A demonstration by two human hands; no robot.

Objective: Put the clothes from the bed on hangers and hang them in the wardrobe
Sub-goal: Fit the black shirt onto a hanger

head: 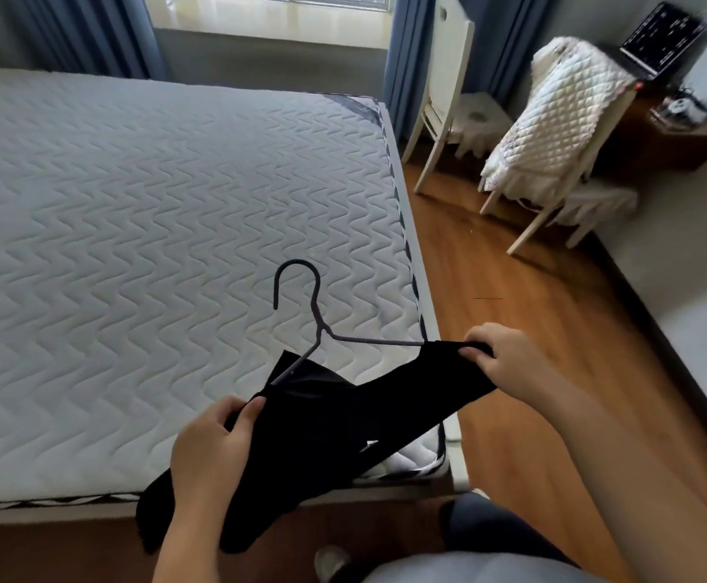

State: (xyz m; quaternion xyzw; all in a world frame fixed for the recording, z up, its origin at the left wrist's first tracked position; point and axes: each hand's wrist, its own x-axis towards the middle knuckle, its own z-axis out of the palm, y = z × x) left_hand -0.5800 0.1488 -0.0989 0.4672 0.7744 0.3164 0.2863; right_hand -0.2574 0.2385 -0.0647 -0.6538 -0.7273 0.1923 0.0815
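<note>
The black garment (343, 418) is held up in the air over the near right corner of the bed (154, 204), stretched between both hands, with its lower left end drooping past the bed frame. A dark wire hanger (321, 328) sits in it. Its hook stands up above the mattress, its left arm disappears under the cloth, and its right arm runs bare toward the right hand (499, 359). That hand's fingers are curled over the garment's right end, pinching it. The left hand (213, 448) pinches the left edge between thumb and fingers. Beyond the bed, on the wooden floor (490, 330), stand a white chair (444, 90) and a second chair (553, 119) draped in quilted fabric, near blue curtains (410, 48).
</note>
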